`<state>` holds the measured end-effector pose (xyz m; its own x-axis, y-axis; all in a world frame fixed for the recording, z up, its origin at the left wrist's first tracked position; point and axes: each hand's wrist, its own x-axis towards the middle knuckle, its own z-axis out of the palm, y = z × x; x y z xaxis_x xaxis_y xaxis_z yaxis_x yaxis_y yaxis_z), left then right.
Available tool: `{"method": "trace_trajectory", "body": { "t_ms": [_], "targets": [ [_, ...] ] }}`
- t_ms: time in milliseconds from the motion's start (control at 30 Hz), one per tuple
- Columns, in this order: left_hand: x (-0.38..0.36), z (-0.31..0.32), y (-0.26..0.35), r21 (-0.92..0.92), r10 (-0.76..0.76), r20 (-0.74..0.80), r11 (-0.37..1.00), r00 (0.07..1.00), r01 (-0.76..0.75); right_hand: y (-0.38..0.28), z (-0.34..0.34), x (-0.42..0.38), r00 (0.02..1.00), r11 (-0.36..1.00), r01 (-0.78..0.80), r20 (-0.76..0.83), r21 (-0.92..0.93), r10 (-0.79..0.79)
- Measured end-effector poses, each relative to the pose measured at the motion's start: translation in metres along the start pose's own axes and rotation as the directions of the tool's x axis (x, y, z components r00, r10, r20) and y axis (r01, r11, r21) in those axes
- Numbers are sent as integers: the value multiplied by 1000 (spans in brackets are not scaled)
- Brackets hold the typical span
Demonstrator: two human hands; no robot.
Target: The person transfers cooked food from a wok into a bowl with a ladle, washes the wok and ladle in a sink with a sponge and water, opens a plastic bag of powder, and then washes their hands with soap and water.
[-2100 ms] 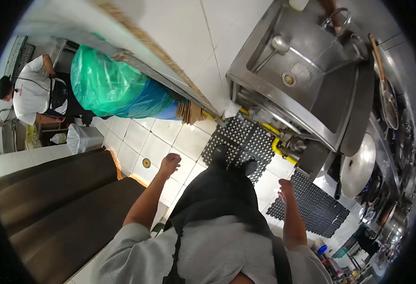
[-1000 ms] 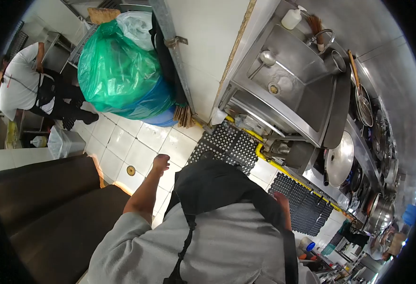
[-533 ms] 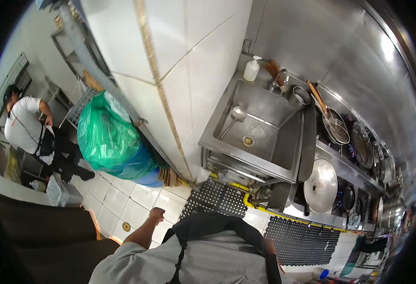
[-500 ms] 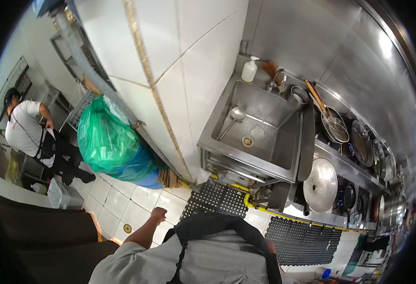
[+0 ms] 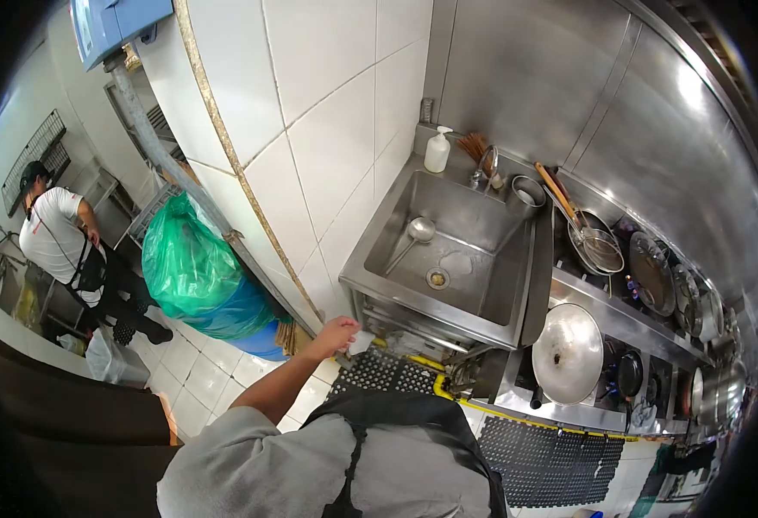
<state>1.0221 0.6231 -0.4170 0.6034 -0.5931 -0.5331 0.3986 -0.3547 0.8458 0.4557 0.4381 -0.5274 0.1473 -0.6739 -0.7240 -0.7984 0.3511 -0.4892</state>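
My left hand [image 5: 337, 337] is stretched out ahead of me at the lower end of the white tiled wall [image 5: 310, 138], its fingers curled closed. Whatever it may hold is too small or hidden to tell. Right beside the fingers is a small whitish piece [image 5: 361, 343] at the wall's bottom corner; contact is unclear. The steel sink [image 5: 437, 237], with a ladle [image 5: 421, 230] lying in it, stands to the right of this hand. To its left is a green plastic bag [image 5: 191, 268] over a blue one. My right hand is out of view.
A wok or lid [image 5: 568, 354] sits on the stove at the right, near strainers [image 5: 601, 250] and more pans. A soap bottle [image 5: 437, 151] stands behind the sink. Black mats [image 5: 551, 462] lie on the floor. Another person [image 5: 59, 237] stands at the far left.
My left hand has moved forward and to the right, from above the floor tiles to the wall's base. The view has shifted slightly. Part of my right arm has gone out of sight.
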Motion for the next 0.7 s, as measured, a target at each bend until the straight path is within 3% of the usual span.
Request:
{"method": "trace_trajectory", "body": {
  "t_ms": [333, 467, 700],
  "targets": [
    [46, 56, 77, -4, 16, 104, 1000, 994, -16, 12, -13, 7, 998, 997, -32, -54, 71, 36],
    [93, 66, 130, 21, 107, 75, 994, 991, -109, 8, -17, 7, 993, 991, -62, -91, 116, 73],
    [217, 96, 213, -93, 134, 46, 987, 990, -129, -23, -17, -1, 967, 970, -155, -173, 189, 188]
  ]
}}
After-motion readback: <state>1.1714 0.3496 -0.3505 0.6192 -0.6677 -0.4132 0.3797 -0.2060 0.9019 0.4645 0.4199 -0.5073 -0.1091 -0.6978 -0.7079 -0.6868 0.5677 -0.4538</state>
